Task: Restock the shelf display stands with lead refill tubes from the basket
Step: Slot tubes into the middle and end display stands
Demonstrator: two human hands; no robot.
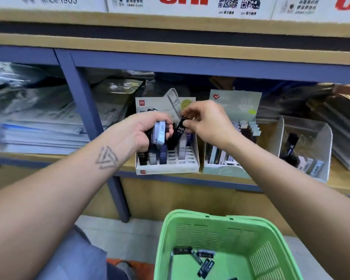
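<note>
While both arms reached over the green basket (192,235) toward the shelf, the left hand (148,131) was curled round a small bundle of lead refill tubes (160,131), pale and dark ones side by side, held just above the white display stand (168,168). The right hand (206,120) hovered beside it, thumb and forefinger pinching the top end of a single black tube (179,131) marked HB 0.5. That tube hung tilted between the two hands, its lower end close to the left hand's bundle and over the stand's slots; whether it touched the bundle could not be told.

In the white stand, three tubes stood upright in the front row at the left, with another pale one further back on the right, and several slots showed open. Just beside it on the right sat a pale green display stand (226,170) with rows of tubes standing in it. Further right a clear plastic bin (315,138) held a dark tube and a few pale ones.

Down in the basket, near the person's body and well apart from both hands, a few dark tubes (202,261) lay flat on the bottom. Stacks of plastic-wrapped paper goods (38,122) filled the shelf bay to the left.
</note>
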